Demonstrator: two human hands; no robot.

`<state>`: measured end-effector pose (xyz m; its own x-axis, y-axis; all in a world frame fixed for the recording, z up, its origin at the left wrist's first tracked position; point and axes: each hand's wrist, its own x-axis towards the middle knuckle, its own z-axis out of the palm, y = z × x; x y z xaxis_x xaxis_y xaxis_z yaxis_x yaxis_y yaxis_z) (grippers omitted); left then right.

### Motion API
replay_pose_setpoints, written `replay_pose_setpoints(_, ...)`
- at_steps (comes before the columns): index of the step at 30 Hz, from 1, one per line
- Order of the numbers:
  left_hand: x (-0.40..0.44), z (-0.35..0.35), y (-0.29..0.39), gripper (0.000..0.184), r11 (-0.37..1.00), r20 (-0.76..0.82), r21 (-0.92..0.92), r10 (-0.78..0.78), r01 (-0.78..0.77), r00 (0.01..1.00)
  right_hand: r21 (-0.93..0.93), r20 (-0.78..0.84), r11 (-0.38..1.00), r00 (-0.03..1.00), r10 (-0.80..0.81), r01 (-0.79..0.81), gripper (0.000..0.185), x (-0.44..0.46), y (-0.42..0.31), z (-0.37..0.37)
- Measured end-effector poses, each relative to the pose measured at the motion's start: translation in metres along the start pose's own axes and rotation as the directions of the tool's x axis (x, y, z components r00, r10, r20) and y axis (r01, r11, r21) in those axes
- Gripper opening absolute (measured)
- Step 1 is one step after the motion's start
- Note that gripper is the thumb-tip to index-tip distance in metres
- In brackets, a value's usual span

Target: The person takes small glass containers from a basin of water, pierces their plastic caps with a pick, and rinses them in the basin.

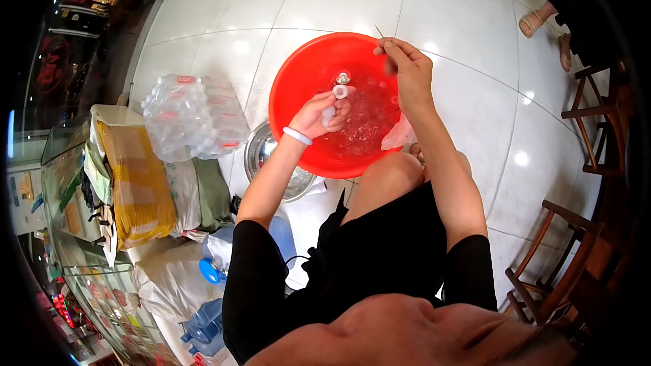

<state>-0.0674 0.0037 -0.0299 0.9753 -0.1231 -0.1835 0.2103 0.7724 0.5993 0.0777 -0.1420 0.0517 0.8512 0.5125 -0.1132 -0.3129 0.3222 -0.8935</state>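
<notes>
A large red basin [288, 74] with water in it stands on the tiled floor in front of my knees. Over its left part, my left hand [319, 116] is closed around a small whitish, translucent piece [340, 92] with a round, ring-shaped opening facing up. Just beyond it is a small shiny metal part [344, 77]. My right hand [411, 71] is raised at the basin's far right rim, thumb and fingers pinching a thin stick [378, 30] that points up. Pink cloth or plastic [399, 134] hangs at the basin's near right edge.
A metal bowl [259, 156] sits partly under the basin's left side. Further left are plastic-wrapped bottles [193, 116], a yellow taped parcel [132, 176] and blue water jugs [203, 329]. Wooden chairs [553, 257] stand at right, near another person's feet [536, 22].
</notes>
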Motion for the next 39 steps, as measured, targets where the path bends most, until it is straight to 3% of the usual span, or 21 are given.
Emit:
replay_pose_setpoints(13,-0.004,0.024,0.002,0.044,0.998,0.065,-0.067,0.008,-0.004,0.998,0.009,0.037,1.0,0.999,-0.027,0.027,0.015,-0.001,0.002,-0.003)
replay_pose_setpoints(29,0.0,0.033,-0.001,0.04,0.934,0.024,-0.349,-0.069,0.073,0.997,0.003,0.058,1.0,0.998,-0.013,0.013,0.016,0.0,0.003,-0.004)
replay_pose_setpoints(32,0.0,0.034,-0.002,0.04,0.928,0.016,-0.367,-0.064,0.065,0.998,-0.048,0.113,0.999,0.994,-0.006,0.011,0.015,0.0,0.006,-0.005)
replay_pose_setpoints(34,-0.002,0.036,-0.001,0.04,0.929,0.01,-0.367,-0.043,0.044,0.999,-0.301,0.31,0.946,0.951,-0.023,0.121,0.015,-0.002,0.008,-0.005)
replay_pose_setpoints(35,-0.003,0.039,0.0,0.04,0.918,-0.027,-0.395,-0.041,0.027,0.999,-0.382,0.383,0.885,0.917,-0.11,0.266,0.016,-0.001,0.015,-0.008)
replay_pose_setpoints(39,-0.01,0.046,0.005,0.04,0.916,-0.145,-0.4,-0.04,-0.022,0.989,-0.495,0.497,0.802,0.866,-0.055,0.335,0.016,-0.003,0.022,-0.008)
